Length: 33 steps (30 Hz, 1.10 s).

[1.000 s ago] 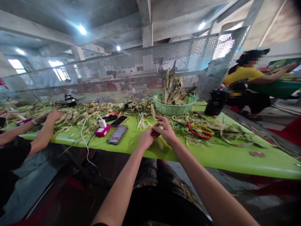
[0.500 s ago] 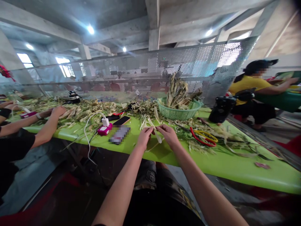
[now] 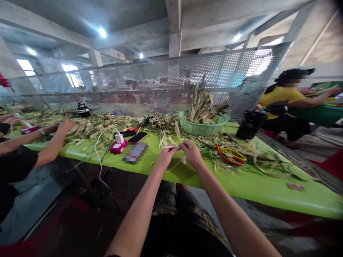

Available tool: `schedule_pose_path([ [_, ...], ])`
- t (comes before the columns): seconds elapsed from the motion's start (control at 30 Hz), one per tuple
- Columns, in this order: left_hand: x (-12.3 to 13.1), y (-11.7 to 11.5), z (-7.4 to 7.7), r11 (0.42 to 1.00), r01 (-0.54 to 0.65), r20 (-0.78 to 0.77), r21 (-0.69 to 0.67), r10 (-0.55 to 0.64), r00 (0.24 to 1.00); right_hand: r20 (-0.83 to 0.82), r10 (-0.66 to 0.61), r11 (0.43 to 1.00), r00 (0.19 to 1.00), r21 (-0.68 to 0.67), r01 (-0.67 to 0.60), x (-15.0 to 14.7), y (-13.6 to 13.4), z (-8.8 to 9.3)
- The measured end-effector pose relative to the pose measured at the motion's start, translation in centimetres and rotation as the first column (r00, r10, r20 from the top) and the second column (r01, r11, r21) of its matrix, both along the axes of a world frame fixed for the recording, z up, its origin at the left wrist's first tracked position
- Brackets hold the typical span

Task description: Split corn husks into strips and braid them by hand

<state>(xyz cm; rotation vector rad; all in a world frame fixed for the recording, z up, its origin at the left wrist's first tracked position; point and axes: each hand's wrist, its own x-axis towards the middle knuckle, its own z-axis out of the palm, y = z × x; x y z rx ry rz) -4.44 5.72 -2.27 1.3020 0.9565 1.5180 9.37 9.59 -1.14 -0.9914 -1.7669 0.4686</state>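
Note:
My left hand (image 3: 166, 157) is closed on a pale husk strip (image 3: 169, 146), whose light end sticks out over the fingers. Close beside it on the right, my right hand (image 3: 190, 152) is closed too, its fingertips pinched near the same strip. A pale piece of husk (image 3: 183, 159) hangs below between the two hands. Both hands are just above the green table (image 3: 187, 178). Loose pale strips (image 3: 163, 138) lie right behind my left hand.
A green basket (image 3: 205, 128) with dry husks stands behind my hands. Red-handled scissors (image 3: 227, 157) lie right; phones (image 3: 138, 137), a purple power block (image 3: 118, 146) and cable lie left. Other people sit on both sides. A black cup-like object (image 3: 249, 125) stands back right.
The pale strip at my left fingertips now lies flatter, pointing left. My right fingers have drawn closer together, and the hanging piece has shifted slightly. The view has turned a little.

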Motion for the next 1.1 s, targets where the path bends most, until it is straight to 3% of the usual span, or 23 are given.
schedule_pose_path([
  [0.23, -0.2, -0.9, 0.8, 0.998, 0.043, -0.045, -0.044, -0.045, 0.998, 0.025, -0.103, 0.992, 0.994, 0.070, 0.101, 0.1, 0.3, 0.1],
  [0.33, -0.3, -0.6, 0.5, 0.994, -0.106, -0.103, 0.028, 0.109, 0.989, 0.005, -0.213, 0.964, 0.977, 0.161, 0.209, 0.6, 0.0, 0.3],
  [0.43, -0.4, 0.2, -0.1, 0.951, -0.283, -0.161, 0.128, 0.301, 0.940, -0.040, -0.315, 0.915, 0.948, 0.253, 0.315, 0.8, -0.5, 0.6],
  [0.5, -0.4, 0.5, -0.4, 0.910, -0.344, -0.230, 0.232, 0.395, 0.889, 0.010, -0.256, 0.941, 0.967, 0.230, 0.247, 0.6, -0.7, 0.5],
  [0.63, 0.2, -0.1, -0.2, 0.833, -0.351, -0.427, 0.428, 0.529, 0.733, 0.059, -0.009, 0.997, 0.998, 0.074, 0.004, -0.3, -0.3, -0.2],
  [0.77, 1.3, -1.7, 0.6, 0.770, -0.312, -0.607, 0.556, 0.633, 0.480, -0.248, 0.142, 0.988, 0.958, -0.031, -0.154, -0.6, 0.0, -0.7],
  [0.83, 1.8, -2.1, 0.9, 0.749, -0.292, -0.634, 0.595, 0.660, 0.403, -0.375, 0.159, 0.979, 0.913, -0.059, -0.195, -0.6, -0.2, -0.6],
  [0.93, 2.6, -2.1, 1.1, 0.722, -0.304, -0.615, 0.622, 0.691, 0.381, -0.475, 0.155, 0.972, 0.866, -0.085, -0.220, -0.7, -0.4, -0.4],
  [1.1, 4.0, -1.1, 1.3, 0.695, -0.373, -0.519, 0.615, 0.713, 0.472, -0.577, 0.103, 0.966, 0.810, -0.136, -0.220, -0.8, -0.2, -0.5],
])
